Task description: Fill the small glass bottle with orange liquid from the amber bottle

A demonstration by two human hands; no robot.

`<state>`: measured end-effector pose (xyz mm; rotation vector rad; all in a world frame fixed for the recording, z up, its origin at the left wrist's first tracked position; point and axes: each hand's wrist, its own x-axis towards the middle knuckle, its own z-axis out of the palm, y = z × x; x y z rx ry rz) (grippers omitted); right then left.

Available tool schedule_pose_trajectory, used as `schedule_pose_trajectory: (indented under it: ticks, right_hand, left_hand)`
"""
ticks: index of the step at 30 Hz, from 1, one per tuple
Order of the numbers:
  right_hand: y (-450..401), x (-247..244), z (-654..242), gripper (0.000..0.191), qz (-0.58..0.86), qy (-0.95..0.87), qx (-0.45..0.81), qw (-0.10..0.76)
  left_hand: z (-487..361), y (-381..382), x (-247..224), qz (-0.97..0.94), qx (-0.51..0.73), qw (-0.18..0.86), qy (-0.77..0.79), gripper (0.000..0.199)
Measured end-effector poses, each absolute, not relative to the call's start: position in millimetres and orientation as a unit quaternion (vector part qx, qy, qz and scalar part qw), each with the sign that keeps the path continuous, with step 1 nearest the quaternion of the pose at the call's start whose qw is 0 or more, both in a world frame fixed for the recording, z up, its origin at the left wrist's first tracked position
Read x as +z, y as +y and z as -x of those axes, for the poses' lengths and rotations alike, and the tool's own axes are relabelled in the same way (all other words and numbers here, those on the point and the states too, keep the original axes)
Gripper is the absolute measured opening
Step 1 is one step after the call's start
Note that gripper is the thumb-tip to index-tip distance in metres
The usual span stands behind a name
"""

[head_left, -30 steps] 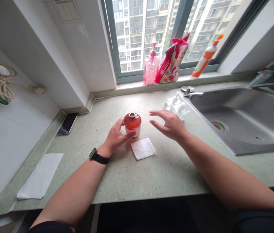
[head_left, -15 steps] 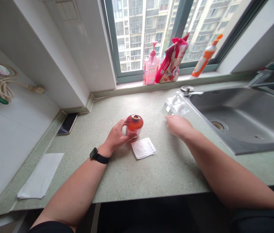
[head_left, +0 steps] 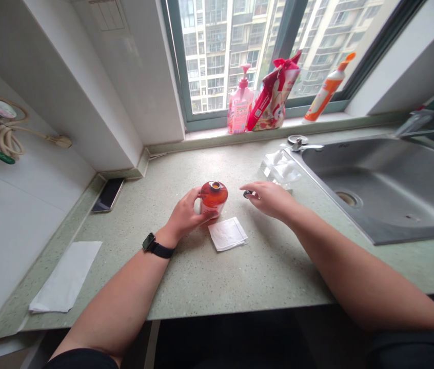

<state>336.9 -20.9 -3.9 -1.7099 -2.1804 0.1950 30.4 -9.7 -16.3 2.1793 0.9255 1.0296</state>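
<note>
A reddish-orange bottle [head_left: 217, 193] with an uncapped black-rimmed neck stands upright on the speckled counter. Wrapped round its left side is my left hand [head_left: 184, 215], a black watch on the wrist. To the right of the bottle, my right hand [head_left: 269, 199] pinches a small black cap [head_left: 247, 194] between thumb and fingers, apart from the bottle. A folded white tissue [head_left: 228, 234] lies just in front of the bottle. Behind my right hand sits a clear plastic package [head_left: 280, 166], partly covered by the hand at its near edge.
At the right is a steel sink [head_left: 378, 184]. A phone [head_left: 108, 195] and white paper sheets [head_left: 66, 277] lie at the left. On the windowsill stand a pink pump bottle [head_left: 239, 110], a red bag [head_left: 274, 97] and an orange-white bottle [head_left: 325, 95].
My right hand has moved left from beside the plastic package toward the bottle, and the black cap now shows in its fingers. My left hand has kept its hold on the bottle.
</note>
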Motion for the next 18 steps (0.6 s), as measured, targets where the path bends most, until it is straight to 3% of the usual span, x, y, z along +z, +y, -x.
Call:
schedule_pose_trajectory:
  ticks: [5,14,18]
  right_hand:
    - [-25,5,-325,0.039,0.530,-0.797,0.121,0.262]
    - [-27,11,-319,0.020,0.512,-0.756,0.145,0.381]
    - [-31,12,-315,0.025,0.491,-0.737,0.185,0.426]
  left_hand:
    - [-30,-10,-16,-0.812,0.380,0.272,0.350,0.080]
    - [-30,-10,-14,-0.822,0.388,0.236,0.343,0.074]
    - [-30,-10,-12,-0.830,0.397,0.198,0.339,0.071]
